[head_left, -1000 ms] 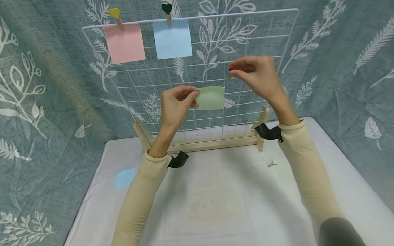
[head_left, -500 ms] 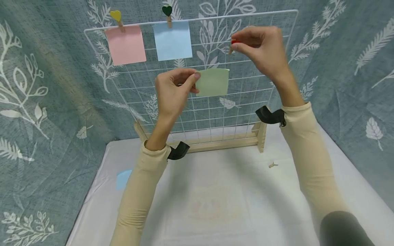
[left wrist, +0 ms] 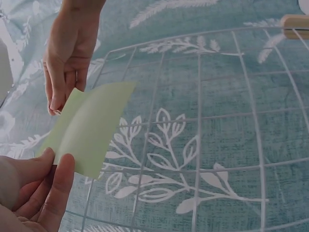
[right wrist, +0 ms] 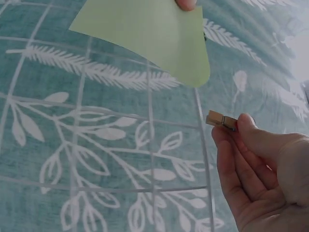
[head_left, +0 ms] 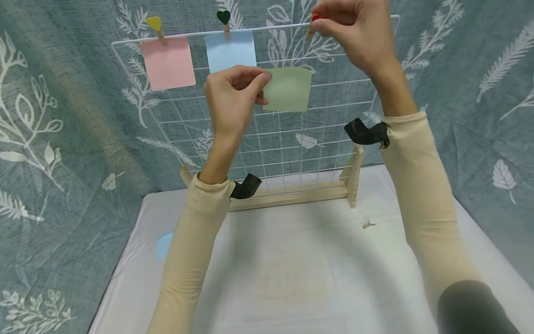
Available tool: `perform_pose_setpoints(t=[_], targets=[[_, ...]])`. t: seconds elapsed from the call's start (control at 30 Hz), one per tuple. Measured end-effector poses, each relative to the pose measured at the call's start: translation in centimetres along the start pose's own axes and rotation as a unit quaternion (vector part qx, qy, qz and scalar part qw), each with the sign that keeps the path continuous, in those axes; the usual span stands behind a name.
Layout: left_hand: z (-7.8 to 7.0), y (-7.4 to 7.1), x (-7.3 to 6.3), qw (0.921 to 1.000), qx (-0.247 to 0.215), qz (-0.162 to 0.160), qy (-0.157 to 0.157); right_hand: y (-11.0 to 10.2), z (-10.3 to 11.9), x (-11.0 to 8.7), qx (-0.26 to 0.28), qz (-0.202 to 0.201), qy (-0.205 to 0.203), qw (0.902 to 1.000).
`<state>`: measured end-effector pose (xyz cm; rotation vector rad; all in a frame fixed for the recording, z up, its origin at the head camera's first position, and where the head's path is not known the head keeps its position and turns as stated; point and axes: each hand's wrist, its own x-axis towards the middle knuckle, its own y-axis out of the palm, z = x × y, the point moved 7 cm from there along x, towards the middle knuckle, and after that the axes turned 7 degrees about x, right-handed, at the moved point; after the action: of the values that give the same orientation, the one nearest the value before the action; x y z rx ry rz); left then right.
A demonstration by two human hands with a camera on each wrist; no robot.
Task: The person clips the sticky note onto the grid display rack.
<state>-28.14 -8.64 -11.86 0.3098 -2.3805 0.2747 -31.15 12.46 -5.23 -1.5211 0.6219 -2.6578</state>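
Observation:
My left hand [head_left: 235, 99] pinches a green paper square [head_left: 289, 89] by its left edge, in front of the white wire grid [head_left: 292, 139]. Up at the grid's top bar, my right hand [head_left: 363, 35] pinches a small wooden clothespin [right wrist: 221, 119] between thumb and fingers. A bit of red on the clothespin shows at the fingertips in the head view. To the left, a pink square [head_left: 168, 63] hangs under a yellow-heart clothespin [head_left: 155, 25]. A blue square [head_left: 231, 48] hangs under a green-heart clothespin [head_left: 224, 21], its lower part behind my left hand.
The grid stands in a wooden base [head_left: 288, 197] on a white-covered table [head_left: 283, 250]. Another clothespin [head_left: 369, 224] lies at the right. A blue paper [head_left: 164, 246] lies at the left, partly behind my sleeve. Patterned curtain [head_left: 471, 93] surrounds the table.
Both hands have risen along the grid, the left with the green paper, the right with the clothespin up to the top bar. The green paper now overlaps the blue square's lower right side less than my hand does.

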Motion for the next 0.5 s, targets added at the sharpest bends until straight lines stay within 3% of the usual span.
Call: perform_pose_setpoints(t=[0.1,0.27,0.4,0.5], targets=[[-0.4,0.1,0.6,0.9999,0.004,-0.009,0.001,0.1,0.1,0.9,0.002,0.006,0.011,0.9999],[-1.2,0.5,1.5,0.9994,0.013,-0.023,0.022,0.3,-0.5,2.1,-0.009,0.011,0.076,0.997],[-1.5,0.8,2.3,0.9984,0.033,-0.033,0.031,0.4,-0.7,2.6,-0.012,0.011,0.086,0.9961],[-1.4,1.1,2.9,0.9985,0.036,-0.037,0.019,0.6,-0.7,2.9,-0.003,0.016,0.087,0.9961]])
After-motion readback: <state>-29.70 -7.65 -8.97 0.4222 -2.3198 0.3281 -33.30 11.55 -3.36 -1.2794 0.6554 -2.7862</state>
